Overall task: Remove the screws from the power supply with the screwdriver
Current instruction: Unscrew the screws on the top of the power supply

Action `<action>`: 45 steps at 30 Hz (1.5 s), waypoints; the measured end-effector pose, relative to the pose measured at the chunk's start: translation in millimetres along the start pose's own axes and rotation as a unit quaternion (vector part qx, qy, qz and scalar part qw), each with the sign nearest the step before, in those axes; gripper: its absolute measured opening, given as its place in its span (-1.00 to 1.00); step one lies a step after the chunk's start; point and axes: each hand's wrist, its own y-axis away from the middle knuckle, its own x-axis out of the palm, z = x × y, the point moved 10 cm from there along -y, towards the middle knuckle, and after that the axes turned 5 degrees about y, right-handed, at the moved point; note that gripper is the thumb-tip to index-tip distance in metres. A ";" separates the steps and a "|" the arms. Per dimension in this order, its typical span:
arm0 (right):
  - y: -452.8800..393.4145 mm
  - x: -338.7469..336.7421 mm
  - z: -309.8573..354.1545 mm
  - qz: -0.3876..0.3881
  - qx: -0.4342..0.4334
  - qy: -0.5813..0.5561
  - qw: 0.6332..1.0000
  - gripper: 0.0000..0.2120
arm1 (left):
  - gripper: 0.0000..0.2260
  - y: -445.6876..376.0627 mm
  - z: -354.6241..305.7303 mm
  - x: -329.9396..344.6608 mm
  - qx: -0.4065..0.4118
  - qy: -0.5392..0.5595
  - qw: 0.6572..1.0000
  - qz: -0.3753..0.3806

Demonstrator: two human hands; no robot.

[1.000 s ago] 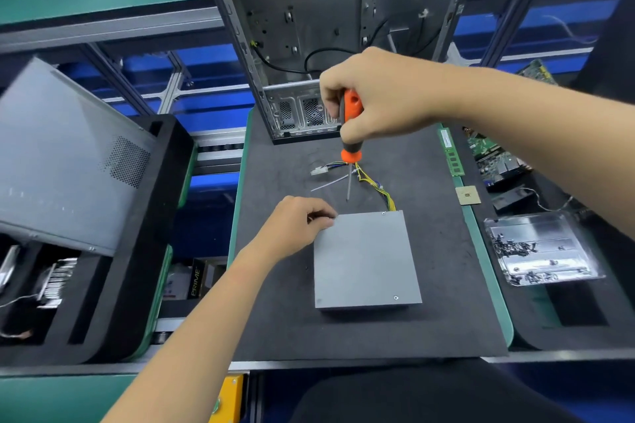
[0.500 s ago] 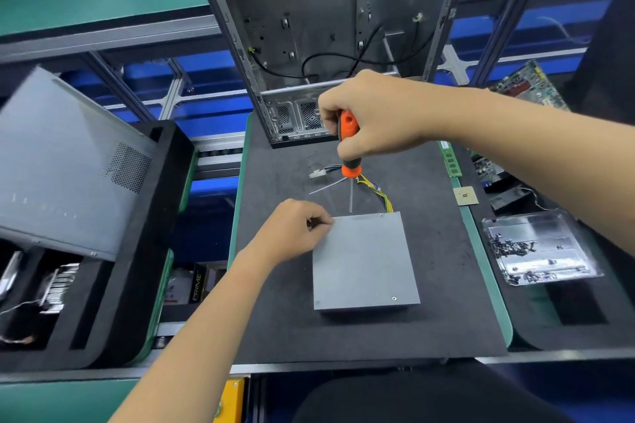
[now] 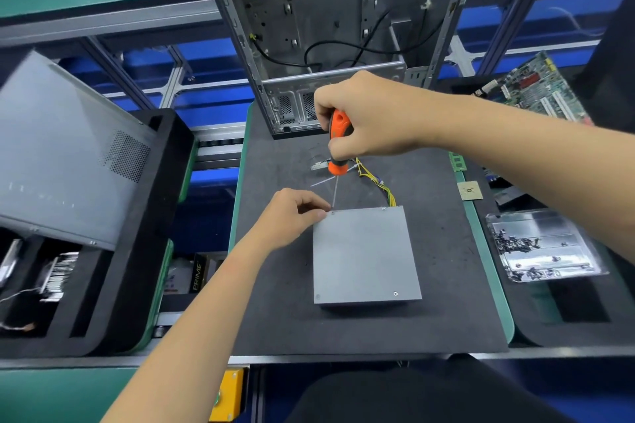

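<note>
Sitting flat near the middle of the dark mat [image 3: 281,312], the grey power supply [image 3: 364,254] has its wire bundle [image 3: 378,182] running off the far edge. Far-left corner screw [image 3: 332,213] is the target now; another screw [image 3: 383,208] sits at the far-right corner, a third [image 3: 395,293] near-right. Near-left corner is too faint to tell.

Right hand [image 3: 371,117] is clenched around the orange screwdriver [image 3: 338,144]. Shaft runs almost upright, tilted slightly, tip touching or just at the far-left screw; seating can't be confirmed. Left hand [image 3: 292,216] has curled fingers with thumb and forefinger pinched at that same corner of the casing, right beside the tip, likely steadying. Left hand is the nearer one to the screw; the right is above and farther.

Judgement: next move needs the tip centred in the screw head and the axis kept vertical.

Farther out: open PC case [image 3: 309,10] at the far side, screw tray [image 3: 543,244] right, circuit board [image 3: 536,89] far right, grey side panel [image 3: 62,148] left. Readable text: "PRIME" on a box [image 3: 197,275] near left.
</note>
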 end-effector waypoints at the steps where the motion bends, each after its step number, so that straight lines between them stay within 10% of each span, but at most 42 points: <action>1: -0.1 0.9 -0.7 0.002 0.001 0.004 1.000 -0.80 | -0.80 0.4 0.2 0.1 0.000 0.000 1.000 0.000; 45: 52.6 -17.7 -54.5 -0.020 0.060 0.034 0.997 -0.85 | -0.90 -36.4 -60.5 74.7 0.065 0.008 0.996 0.064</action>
